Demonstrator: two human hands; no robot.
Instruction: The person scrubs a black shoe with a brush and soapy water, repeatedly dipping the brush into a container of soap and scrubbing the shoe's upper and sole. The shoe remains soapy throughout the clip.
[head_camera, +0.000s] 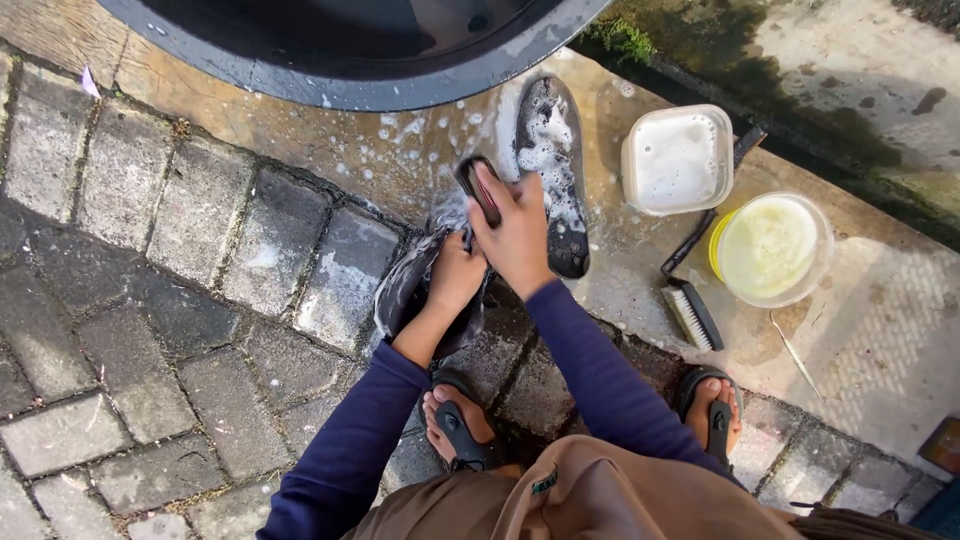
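My left hand (455, 275) grips a dark wet shoe (412, 290) that lies on the paving in front of me. My right hand (515, 235) is closed around a small dark scrub brush (478, 188) and presses it on the shoe's far end. A second dark shoe (550, 165), sole up and covered in white foam, lies just right of the brush. Both my sleeves are dark blue. My feet in sandals rest below the shoes.
A large black basin (350, 80) of water stands at the top. A square white tub (678, 160) of suds, a round yellow bowl (770, 248) and a long-handled brush (690, 300) sit at right. Soapy water wets the concrete; brick paving spreads left.
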